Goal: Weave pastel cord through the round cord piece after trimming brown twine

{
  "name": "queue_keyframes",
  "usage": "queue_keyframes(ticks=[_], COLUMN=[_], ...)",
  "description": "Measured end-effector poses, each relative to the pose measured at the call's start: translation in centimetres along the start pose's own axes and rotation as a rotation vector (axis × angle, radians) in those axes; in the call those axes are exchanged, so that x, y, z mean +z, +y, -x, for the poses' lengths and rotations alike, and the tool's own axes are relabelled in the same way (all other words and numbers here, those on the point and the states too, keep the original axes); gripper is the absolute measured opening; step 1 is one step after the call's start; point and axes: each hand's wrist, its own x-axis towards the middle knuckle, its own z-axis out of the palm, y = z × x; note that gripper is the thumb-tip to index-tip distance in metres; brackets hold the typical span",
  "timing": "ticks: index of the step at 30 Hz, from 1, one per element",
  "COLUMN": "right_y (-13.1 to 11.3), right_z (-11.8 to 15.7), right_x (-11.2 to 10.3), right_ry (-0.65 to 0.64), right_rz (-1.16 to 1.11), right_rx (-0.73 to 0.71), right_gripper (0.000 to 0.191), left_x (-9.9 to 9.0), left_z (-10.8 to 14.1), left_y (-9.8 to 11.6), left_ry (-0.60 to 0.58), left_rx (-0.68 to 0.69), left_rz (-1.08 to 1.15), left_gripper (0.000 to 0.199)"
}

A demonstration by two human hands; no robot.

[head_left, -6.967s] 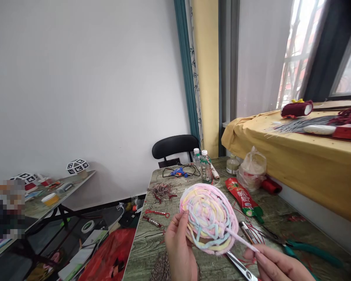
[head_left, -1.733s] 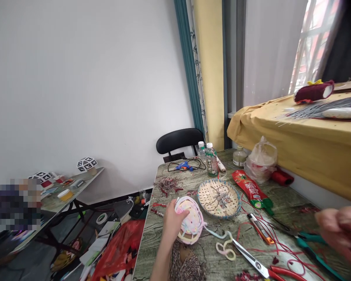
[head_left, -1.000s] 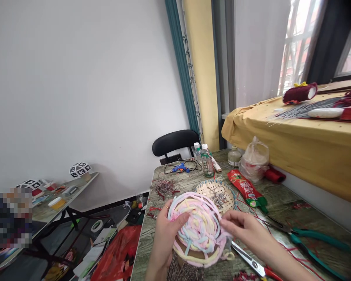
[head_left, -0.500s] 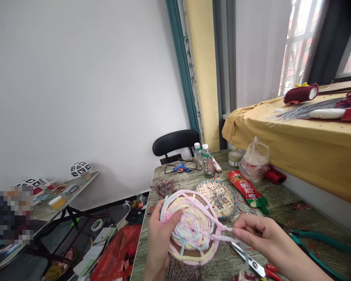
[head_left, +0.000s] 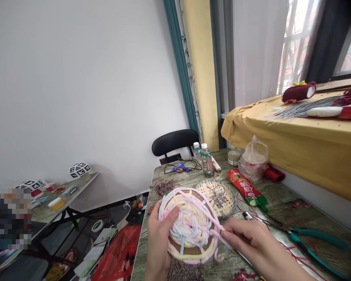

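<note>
The left hand (head_left: 159, 234) grips the yarn disc's (head_left: 188, 226) left edge, thumb across its face, tilting it up above the table (head_left: 280, 203) – so the right hand (head_left: 245, 244) can pinch the loose strand (head_left: 218, 233) at its right rim.

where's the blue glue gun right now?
Head view: the blue glue gun lies at the far left end of the table, amid its black cord, just left of the two water bottles and in front of the black chair.
</note>
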Motion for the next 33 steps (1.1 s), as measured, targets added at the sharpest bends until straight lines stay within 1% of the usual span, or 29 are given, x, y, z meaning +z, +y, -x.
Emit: queue_keyframes(ticks=[3,6,10,13,16,19,21,23,25,26,27,28,29,30,31,33], right_y=[0.0,0.3,0.6,0.6,0.4,0.3,0.4,0.4,0.4,0.4,0.4,0.4,0.4,0.4,0.4,0.3], right_z=[0.3,0.6,0.8,1.1,1.3,1.4,1.4,1.3,1.2,1.1,1.0,1.0,1.0,1.1,1.2,1.6], right_x=[-0.2,-0.3,-0.4,-0.5,-0.6,-0.6,-0.7,-0.6,-0.4,-0.2,0.0,0.1,0.2,0.2,0.1,-0.3], right_ry=[-0.031,-0.047,-0.070,-0.057,-0.027,0.002,-0.003,-0.034,-0.075,-0.098,-0.125,-0.151,-0.178,-0.198,-0.210,-0.204], right_rz=[-0.299,-0.609,-0.881,-1.052,-1.164,-1.246,-1.250,-1.214,-1.186,-1.188,-1.197,-1.205,-1.215,-1.227,-1.243,-1.274], right_rx=[0.044,0.152,0.294,0.345,0.358,0.351,0.303,0.262,0.269,0.282,0.296,0.309,0.320,0.333,0.346,0.371], right_gripper=[0.048,0.054,0.056,0.058,0.060,0.055,0.049,0.047,0.048,0.048,0.049,0.050,0.050,0.050,0.050,0.047], left_x=[0.1,0.3,0.1,-0.1,0.0,-0.2,-0.5,-0.8,-0.6,-0.3,0.1,0.7,1.2,1.7,2.0,2.4], left_z=[0.0,0.0,-0.4,-0.5,-0.6,-0.7,-0.7,-0.5,0.1,0.6,1.1,1.7,2.3,2.8,3.2,3.7], left_y=[-0.2,-0.3,0.0,0.3,0.3,-0.3,-1.0,-2.0,-3.2,-3.7,-4.3,-4.7,-5.0,-5.2,-5.3,-5.1], left_ry=[0.003,0.014,0.020,-0.005,-0.017,-0.013,-0.022,-0.033,-0.058,-0.098,-0.165,-0.361,-0.549,-0.677,-0.733,-0.760], left_rx=[-0.029,-0.056,-0.048,-0.056,-0.058,-0.048,-0.042,-0.014,0.048,0.080,0.108,0.122,0.089,0.046,0.043,0.088], left_rz=[0.069,0.096,0.085,0.057,0.027,-0.028,-0.109,-0.216,-0.321,-0.369,-0.419,-0.525,-0.546,-0.535,-0.548,-0.553], left_gripper=[0.050,0.045,0.045,0.047,0.045,0.038,0.035,0.037,0.042,0.044,0.042,0.037,0.032,0.029,0.027,0.019])
